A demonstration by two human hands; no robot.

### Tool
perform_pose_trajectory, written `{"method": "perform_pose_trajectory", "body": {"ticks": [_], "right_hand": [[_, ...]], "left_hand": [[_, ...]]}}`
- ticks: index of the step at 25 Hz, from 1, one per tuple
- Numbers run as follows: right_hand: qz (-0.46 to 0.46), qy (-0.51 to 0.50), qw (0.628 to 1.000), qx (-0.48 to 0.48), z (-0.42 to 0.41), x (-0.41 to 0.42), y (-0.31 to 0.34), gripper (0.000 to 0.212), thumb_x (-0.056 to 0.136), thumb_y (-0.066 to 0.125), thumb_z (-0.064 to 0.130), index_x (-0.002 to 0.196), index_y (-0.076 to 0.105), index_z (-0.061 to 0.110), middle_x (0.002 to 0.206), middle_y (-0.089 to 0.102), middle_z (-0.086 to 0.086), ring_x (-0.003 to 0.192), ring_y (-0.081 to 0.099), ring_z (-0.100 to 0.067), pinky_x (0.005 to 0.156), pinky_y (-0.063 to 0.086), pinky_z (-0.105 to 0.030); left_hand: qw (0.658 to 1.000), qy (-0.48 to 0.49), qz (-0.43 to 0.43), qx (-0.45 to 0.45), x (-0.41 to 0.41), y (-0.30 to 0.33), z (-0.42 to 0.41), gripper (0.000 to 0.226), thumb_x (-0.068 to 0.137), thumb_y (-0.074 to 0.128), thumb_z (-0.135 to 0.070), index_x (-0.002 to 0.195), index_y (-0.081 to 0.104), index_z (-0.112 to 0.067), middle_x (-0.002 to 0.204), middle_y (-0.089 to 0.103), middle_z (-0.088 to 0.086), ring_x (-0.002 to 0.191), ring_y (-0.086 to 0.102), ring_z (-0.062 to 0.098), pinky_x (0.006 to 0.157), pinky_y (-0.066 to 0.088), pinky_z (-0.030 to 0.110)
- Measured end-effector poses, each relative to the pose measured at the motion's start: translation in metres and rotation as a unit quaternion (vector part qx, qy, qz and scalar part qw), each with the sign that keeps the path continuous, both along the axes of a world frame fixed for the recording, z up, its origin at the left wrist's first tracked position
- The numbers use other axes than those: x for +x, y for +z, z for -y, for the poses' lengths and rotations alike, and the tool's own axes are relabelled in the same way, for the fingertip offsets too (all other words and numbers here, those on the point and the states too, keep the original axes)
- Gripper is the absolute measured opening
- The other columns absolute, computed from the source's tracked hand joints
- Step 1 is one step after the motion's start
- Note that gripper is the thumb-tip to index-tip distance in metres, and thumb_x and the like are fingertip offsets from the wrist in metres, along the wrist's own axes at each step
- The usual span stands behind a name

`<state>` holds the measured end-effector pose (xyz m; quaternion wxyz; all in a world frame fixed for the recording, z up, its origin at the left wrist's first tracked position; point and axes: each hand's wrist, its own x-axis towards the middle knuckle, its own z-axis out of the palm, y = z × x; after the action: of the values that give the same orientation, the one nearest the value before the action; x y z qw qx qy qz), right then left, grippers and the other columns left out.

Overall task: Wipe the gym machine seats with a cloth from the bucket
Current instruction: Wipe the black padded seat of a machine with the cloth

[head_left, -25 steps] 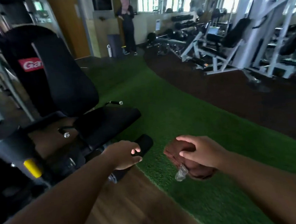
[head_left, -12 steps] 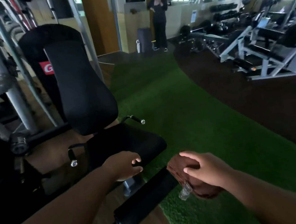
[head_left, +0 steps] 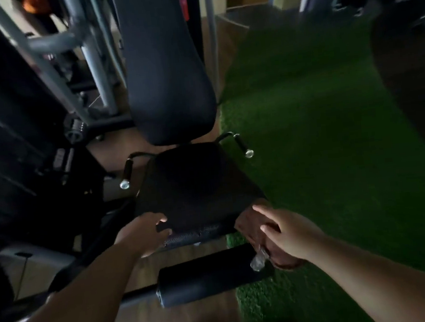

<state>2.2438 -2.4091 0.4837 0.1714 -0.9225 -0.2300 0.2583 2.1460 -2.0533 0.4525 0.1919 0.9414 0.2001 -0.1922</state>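
Observation:
A black padded seat (head_left: 193, 186) of a gym machine lies in front of me, with its tall black backrest (head_left: 163, 69) behind it. My left hand (head_left: 145, 232) grips the seat's front left corner, thumb on top. My right hand (head_left: 288, 234) holds a bunched brown cloth (head_left: 251, 224) against the seat's front right corner. A small clear plastic piece (head_left: 258, 260) hangs from under that hand. No bucket is in view.
A black foam roller pad (head_left: 207, 275) on a bar lies between me and the seat. Two short side handles (head_left: 242, 145) flank the seat. Grey machine frame tubes (head_left: 92, 58) stand left. Green turf (head_left: 320, 137) spreads right, wooden floor (head_left: 169, 320) below, my shoes at the bottom edge.
I have stepped closer and looked down at the seat. My left hand moved onto the seat's front left corner, and my right hand brought the cloth up to the front right corner.

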Motion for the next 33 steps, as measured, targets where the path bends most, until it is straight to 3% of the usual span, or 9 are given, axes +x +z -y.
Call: {"method": "perform_pose_trajectory", "body": {"ticks": [4, 8, 12, 15, 20, 25, 27, 30, 33], "right_hand": [[0.175, 0.057, 0.983, -0.021, -0.056, 0.041, -0.028, 0.068, 0.101, 0.046, 0.044, 0.158, 0.01, 0.036, 0.109, 0.059, 0.002, 0.063, 0.056, -0.01, 0.05, 0.043, -0.025], [0.33, 0.108, 0.938, -0.003, -0.102, 0.059, -0.098, 0.071, 0.093, 0.061, 0.034, 0.152, 0.033, 0.01, 0.099, 0.064, -0.007, 0.077, 0.061, -0.024, 0.063, 0.051, -0.039], [0.247, 0.089, 0.963, -0.061, -0.111, 0.042, -0.151, 0.066, 0.094, 0.045, 0.053, 0.152, 0.033, 0.026, 0.131, 0.056, -0.001, 0.118, 0.053, -0.028, 0.095, 0.043, -0.049], [0.233, 0.058, 0.967, -0.083, -0.103, 0.052, -0.162, 0.06, 0.094, 0.039, 0.058, 0.149, 0.037, 0.034, 0.149, 0.044, 0.003, 0.138, 0.04, -0.027, 0.108, 0.034, -0.05], [0.2, -0.103, 0.969, -0.099, -0.112, 0.109, -0.163, 0.055, 0.092, 0.041, 0.055, 0.14, 0.048, 0.029, 0.138, 0.053, 0.003, 0.128, 0.05, -0.026, 0.102, 0.042, -0.045], [0.184, 0.08, 0.98, -0.021, -0.094, 0.052, -0.164, 0.055, 0.093, 0.038, 0.051, 0.143, 0.048, 0.029, 0.151, 0.047, 0.003, 0.14, 0.042, -0.023, 0.116, 0.033, -0.046], [0.18, 0.013, 0.983, -0.034, -0.064, 0.079, -0.159, 0.047, 0.095, 0.045, 0.047, 0.137, 0.054, 0.027, 0.144, 0.053, 0.003, 0.133, 0.05, -0.023, 0.11, 0.04, -0.041], [0.16, -0.122, 0.978, -0.061, -0.083, 0.144, -0.165, 0.038, 0.094, 0.05, 0.044, 0.124, 0.057, 0.022, 0.121, 0.06, -0.001, 0.107, 0.062, -0.029, 0.081, 0.053, -0.038], [0.183, 0.01, 0.982, -0.035, -0.137, 0.12, -0.175, 0.055, 0.09, 0.048, 0.046, 0.14, 0.05, 0.022, 0.137, 0.057, -0.004, 0.122, 0.055, -0.034, 0.095, 0.05, -0.043]], "left_hand": [[0.992, 0.113, 0.049, 0.027, 0.011, -0.04, -0.03, 0.051, 0.087, 0.063, -0.052, 0.134, 0.055, -0.034, 0.137, 0.053, -0.005, 0.122, 0.055, 0.02, 0.097, 0.047, 0.039], [0.983, 0.151, 0.066, 0.083, 0.021, -0.086, -0.05, 0.06, 0.091, 0.055, -0.056, 0.144, 0.046, -0.029, 0.149, 0.042, 0.0, 0.132, 0.044, 0.027, 0.102, 0.041, 0.046], [0.989, 0.033, 0.087, 0.111, 0.036, -0.122, -0.033, 0.061, 0.092, 0.047, -0.062, 0.146, 0.043, -0.033, 0.157, 0.033, -0.002, 0.144, 0.03, 0.021, 0.113, 0.027, 0.045], [0.989, -0.03, 0.105, 0.104, 0.057, -0.137, -0.01, 0.066, 0.092, 0.04, -0.067, 0.15, 0.035, -0.036, 0.16, 0.028, -0.005, 0.148, 0.022, 0.016, 0.117, 0.02, 0.043], [0.985, -0.007, 0.114, 0.128, 0.071, -0.152, -0.003, 0.07, 0.088, 0.03, -0.073, 0.149, 0.033, -0.039, 0.159, 0.027, -0.009, 0.147, 0.021, 0.014, 0.118, 0.019, 0.044], [0.984, 0.006, 0.113, 0.14, 0.072, -0.154, 0.0, 0.067, 0.084, 0.037, -0.071, 0.145, 0.037, -0.041, 0.157, 0.03, -0.011, 0.144, 0.024, 0.015, 0.115, 0.02, 0.043], [0.983, 0.007, 0.111, 0.145, 0.072, -0.155, 0.001, 0.067, 0.085, 0.038, -0.071, 0.144, 0.039, -0.04, 0.156, 0.032, -0.009, 0.143, 0.026, 0.016, 0.114, 0.021, 0.044], [0.981, 0.004, 0.106, 0.161, 0.073, -0.158, 0.001, 0.068, 0.084, 0.034, -0.072, 0.143, 0.039, -0.04, 0.155, 0.033, -0.009, 0.141, 0.029, 0.017, 0.113, 0.023, 0.045], [0.979, 0.009, 0.108, 0.172, 0.073, -0.158, 0.002, 0.069, 0.081, 0.031, -0.073, 0.141, 0.041, -0.04, 0.153, 0.037, -0.009, 0.139, 0.032, 0.017, 0.112, 0.025, 0.044]]}}
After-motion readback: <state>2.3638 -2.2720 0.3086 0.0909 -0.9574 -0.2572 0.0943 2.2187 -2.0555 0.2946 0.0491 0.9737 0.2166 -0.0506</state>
